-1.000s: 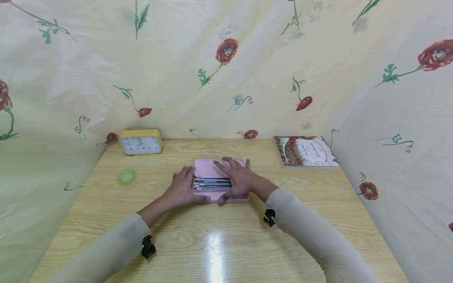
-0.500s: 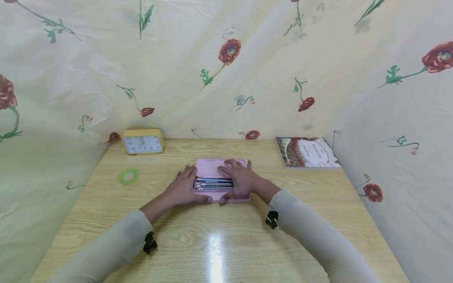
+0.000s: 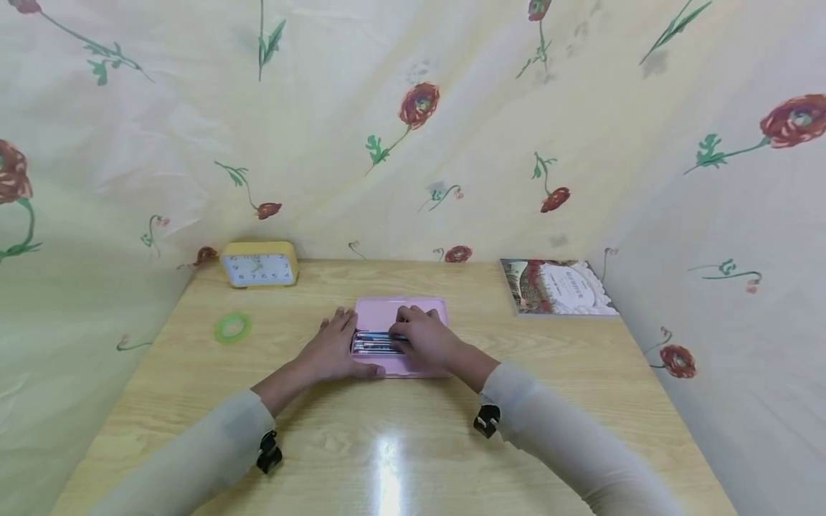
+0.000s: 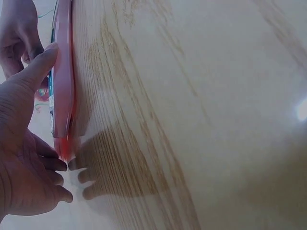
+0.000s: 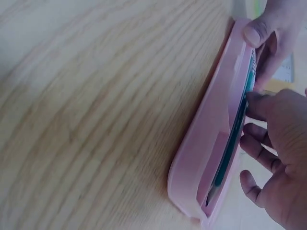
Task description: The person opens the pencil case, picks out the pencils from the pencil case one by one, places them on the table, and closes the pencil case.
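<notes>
A pink pencil case (image 3: 371, 311) lies open on the table, with several pencils (image 3: 371, 342) in a row in its middle section. My left hand (image 3: 332, 347) holds the case's left end, thumb on the near edge and fingers spread along the left side. In the left wrist view that thumb (image 4: 45, 60) presses on the rim of the case (image 4: 63, 81). My right hand (image 3: 426, 340) reaches over the case with bent fingers and pinches at the pencils. A dark green pencil (image 5: 232, 139) shows in the right wrist view, at the thumb and fingertips of my right hand (image 5: 283, 143).
A yellow alarm clock (image 3: 259, 264) stands at the back left, with a green roll of tape (image 3: 232, 327) in front of it. At the back right lies a book (image 3: 558, 288). Flowered cloth (image 3: 335, 143) hangs around the wooden table (image 3: 323, 444).
My right hand has drawn its spread fingers in from the case's far and near edges and bent them onto the pencils. The left hand has stayed on the left end.
</notes>
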A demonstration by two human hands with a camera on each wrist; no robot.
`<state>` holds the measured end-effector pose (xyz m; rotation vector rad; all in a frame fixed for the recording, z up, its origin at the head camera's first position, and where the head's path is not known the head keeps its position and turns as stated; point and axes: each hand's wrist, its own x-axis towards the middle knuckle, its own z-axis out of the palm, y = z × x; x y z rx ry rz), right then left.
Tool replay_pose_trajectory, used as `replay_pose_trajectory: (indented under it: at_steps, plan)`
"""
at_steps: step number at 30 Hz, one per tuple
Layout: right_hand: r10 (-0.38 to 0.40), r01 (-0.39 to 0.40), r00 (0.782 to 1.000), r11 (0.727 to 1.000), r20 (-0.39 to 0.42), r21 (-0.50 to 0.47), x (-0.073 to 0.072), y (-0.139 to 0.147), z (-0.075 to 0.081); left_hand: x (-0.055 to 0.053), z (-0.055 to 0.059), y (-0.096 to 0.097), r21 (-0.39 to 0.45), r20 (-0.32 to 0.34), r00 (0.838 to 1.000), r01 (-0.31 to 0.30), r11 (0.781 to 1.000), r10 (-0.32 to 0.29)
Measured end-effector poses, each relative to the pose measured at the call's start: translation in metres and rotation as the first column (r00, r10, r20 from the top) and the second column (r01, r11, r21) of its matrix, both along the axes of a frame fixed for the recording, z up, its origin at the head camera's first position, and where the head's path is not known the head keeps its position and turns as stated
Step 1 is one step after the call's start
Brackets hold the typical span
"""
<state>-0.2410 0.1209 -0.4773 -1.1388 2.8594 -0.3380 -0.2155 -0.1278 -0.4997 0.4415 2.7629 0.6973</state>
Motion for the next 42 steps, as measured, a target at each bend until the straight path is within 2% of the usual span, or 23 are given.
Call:
replay_pose_trajectory:
  at_steps: [6, 11, 17, 22, 30, 42]
  plan:
    - [-0.040, 0.040, 0.999, 0.999, -0.029, 0.019, 0.003, -0.010, -0.004, 0.002, -0.001, 0.000, -0.019, 0.009, 1.000, 0.003, 1.000, -0.002]
    - [-0.064, 0.064, 0.998, 0.997, 0.003, 0.038, 0.002, -0.014, -0.001, 0.000, 0.000, 0.000, -0.010, -0.012, 1.000, 0.000, 1.000, 0.000]
    - [-0.073, 0.070, 0.997, 0.994, 0.028, 0.081, 0.002, -0.016, 0.002, -0.001, 0.000, 0.001, -0.005, 0.014, 1.000, 0.007, 1.000, -0.006]
    - [-0.072, 0.072, 0.997, 0.993, -0.001, 0.092, 0.001, -0.016, 0.001, -0.003, 0.002, 0.001, -0.007, 0.004, 1.000, 0.012, 1.000, -0.012]
    - [-0.072, 0.075, 0.997, 0.994, -0.036, 0.080, 0.002, -0.017, 0.000, -0.003, 0.001, 0.001, 0.006, 0.034, 0.999, -0.018, 1.000, 0.018]
    - [-0.080, 0.087, 0.992, 0.994, -0.094, 0.067, 0.002, -0.018, 0.003, -0.003, 0.003, 0.001, 0.018, 0.046, 0.998, -0.034, 0.999, 0.033]
